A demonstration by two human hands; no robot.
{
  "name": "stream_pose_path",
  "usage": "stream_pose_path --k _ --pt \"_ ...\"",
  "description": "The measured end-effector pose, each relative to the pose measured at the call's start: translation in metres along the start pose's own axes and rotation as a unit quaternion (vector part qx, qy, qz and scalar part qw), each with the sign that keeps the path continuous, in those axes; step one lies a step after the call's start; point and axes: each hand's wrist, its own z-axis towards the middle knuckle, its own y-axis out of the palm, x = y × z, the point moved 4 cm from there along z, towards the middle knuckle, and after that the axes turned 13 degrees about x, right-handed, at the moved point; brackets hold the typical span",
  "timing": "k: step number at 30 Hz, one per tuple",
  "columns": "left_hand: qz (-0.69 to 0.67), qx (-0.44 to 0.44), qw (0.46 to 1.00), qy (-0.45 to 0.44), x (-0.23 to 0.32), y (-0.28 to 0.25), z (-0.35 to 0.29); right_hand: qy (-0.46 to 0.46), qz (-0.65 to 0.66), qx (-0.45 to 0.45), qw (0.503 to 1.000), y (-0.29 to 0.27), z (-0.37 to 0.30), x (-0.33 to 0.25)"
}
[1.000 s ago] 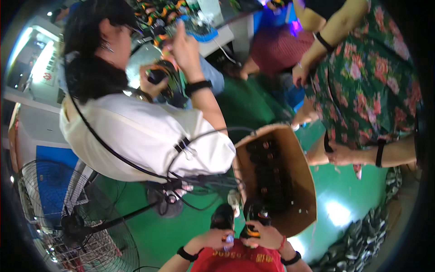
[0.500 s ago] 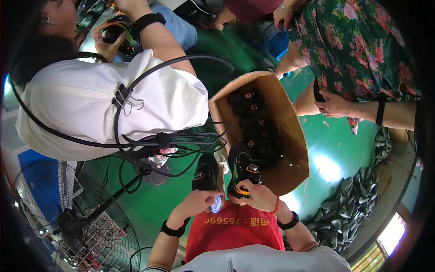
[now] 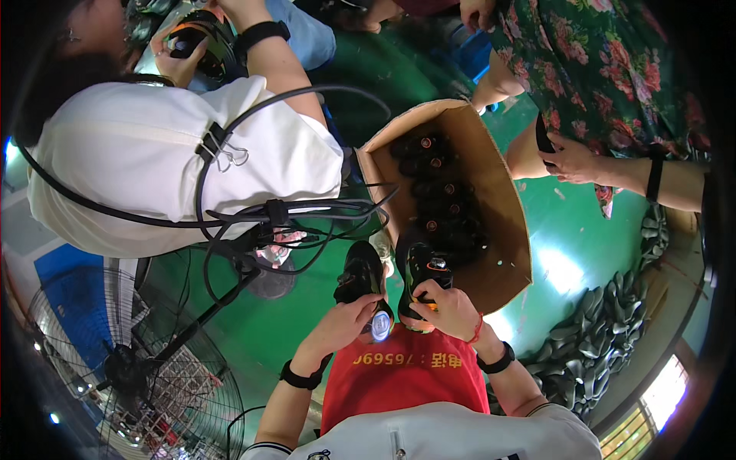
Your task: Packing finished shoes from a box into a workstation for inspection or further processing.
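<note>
A black shoe (image 3: 360, 274), toe pointing away from me, is held over my lap by my left hand (image 3: 345, 326). Its fingers close round the shoe's side near the opening, where a bright bluish-white oval patch (image 3: 380, 326) shows. Beside it my right hand (image 3: 454, 311) grips a second black shoe (image 3: 418, 264) with orange trim, the fingertips at its collar. Just beyond the shoes stands an open cardboard box (image 3: 502, 276) with several black shoes (image 3: 451, 201) inside, small orange round marks on them. My palms and the undersides of both shoes are hidden.
Left of me are a wire-caged fan (image 3: 126, 368) and black cables (image 3: 284, 213). A white-sleeved co-worker (image 3: 184, 165) handles a shoe (image 3: 203, 46) at upper left. Another person in a floral garment (image 3: 606, 77) stands beyond the box. Dark shoe-sole-like pieces (image 3: 586, 337) lie heaped at right.
The view has shifted slightly. My left hand and its shoe have come closer to the right-hand shoe, and the bright oval patch shows more fully. Both shoes stay held.
</note>
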Motion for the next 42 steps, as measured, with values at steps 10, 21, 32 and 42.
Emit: stream_pose_path --k 10,21,32,42 --pt "0.006 -0.016 1.0 0.011 0.006 -0.005 -0.005 0.002 -0.04 -0.029 0.999 -0.001 -0.003 -0.006" --pt "-0.041 -0.043 0.997 0.055 0.016 -0.001 -0.01 -0.069 -0.088 -0.026 0.993 -0.003 -0.003 -0.019" --pt "0.026 -0.025 0.992 0.117 0.009 0.016 -0.003 -0.101 -0.128 -0.044 0.986 0.008 -0.002 -0.02" --pt "0.098 -0.112 0.987 0.063 0.026 0.017 0.002 -0.094 -0.092 -0.201 0.971 0.007 -0.003 -0.025"
